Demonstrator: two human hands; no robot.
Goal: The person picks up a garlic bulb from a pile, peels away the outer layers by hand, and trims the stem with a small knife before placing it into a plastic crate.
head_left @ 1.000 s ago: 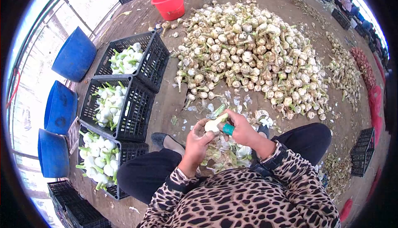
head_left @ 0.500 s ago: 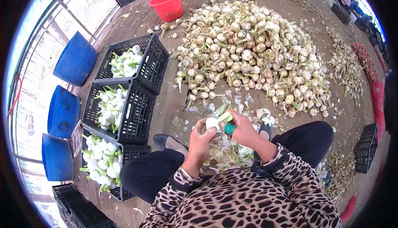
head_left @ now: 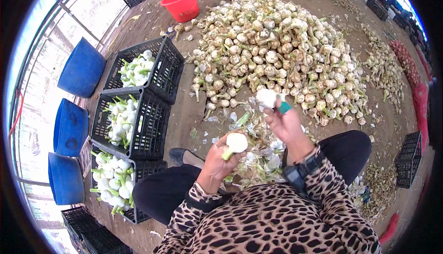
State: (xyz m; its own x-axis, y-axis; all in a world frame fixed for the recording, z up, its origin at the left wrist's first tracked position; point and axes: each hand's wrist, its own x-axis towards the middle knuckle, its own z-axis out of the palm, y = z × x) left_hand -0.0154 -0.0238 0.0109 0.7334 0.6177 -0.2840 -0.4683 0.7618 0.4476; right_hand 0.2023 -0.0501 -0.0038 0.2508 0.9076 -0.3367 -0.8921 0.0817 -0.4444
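Note:
My left hand (head_left: 221,158) is closed around a garlic bulb (head_left: 237,142), white and peeled, with a short green stem pointing down toward the palm. Ahead and to the right, my right hand (head_left: 285,124) is raised over the scraps, green tape (head_left: 284,107) wrapped round one finger. Its fingertips pinch a white rounded piece that looks like garlic skin (head_left: 266,97); its far side blends with the pile behind. Peelings and cut green stems (head_left: 251,166) litter the floor between my feet.
A big heap of unpeeled garlic (head_left: 277,46) lies ahead. Black crates (head_left: 154,120) of peeled garlic line my left, with blue tubs (head_left: 69,127) beyond them. A red tub (head_left: 181,5) stands at the far left of the heap. Another black crate (head_left: 409,155) sits right.
My hands have parted. The right one moved forward and right with the white piece, while the left drew slightly back with the bulb, now turned stem-down.

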